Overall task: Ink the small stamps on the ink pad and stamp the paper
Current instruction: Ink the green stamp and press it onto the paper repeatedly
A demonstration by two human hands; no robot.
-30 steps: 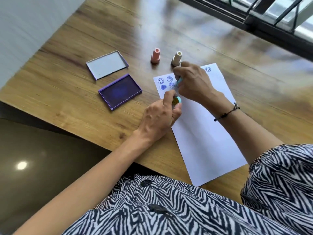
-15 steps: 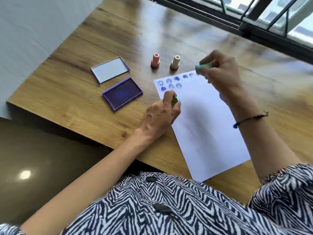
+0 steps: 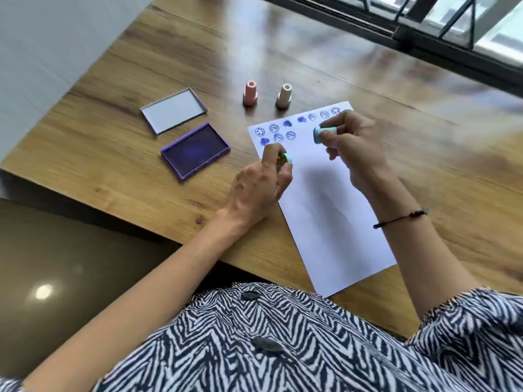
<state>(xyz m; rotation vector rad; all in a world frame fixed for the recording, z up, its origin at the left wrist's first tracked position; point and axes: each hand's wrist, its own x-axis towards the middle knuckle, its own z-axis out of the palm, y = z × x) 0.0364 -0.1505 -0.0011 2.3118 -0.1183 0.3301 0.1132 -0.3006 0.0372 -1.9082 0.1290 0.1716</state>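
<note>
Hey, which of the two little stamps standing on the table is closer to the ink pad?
The small pink stamp. It stands left of the small cream stamp, on the side where the open purple ink pad lies.

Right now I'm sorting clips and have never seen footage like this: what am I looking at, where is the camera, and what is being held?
There is no machine here. A head-worn camera looks down at a person's own bare hands. On the wooden table lies a white paper with blue stamp prints along its far edge. Left of it sit an open purple ink pad and its lid. A pink stamp and a cream stamp stand upright beyond the paper. The left hand pinches a small teal-rimmed stamp. The right hand holds a light blue stamp on its side above the paper.
</note>
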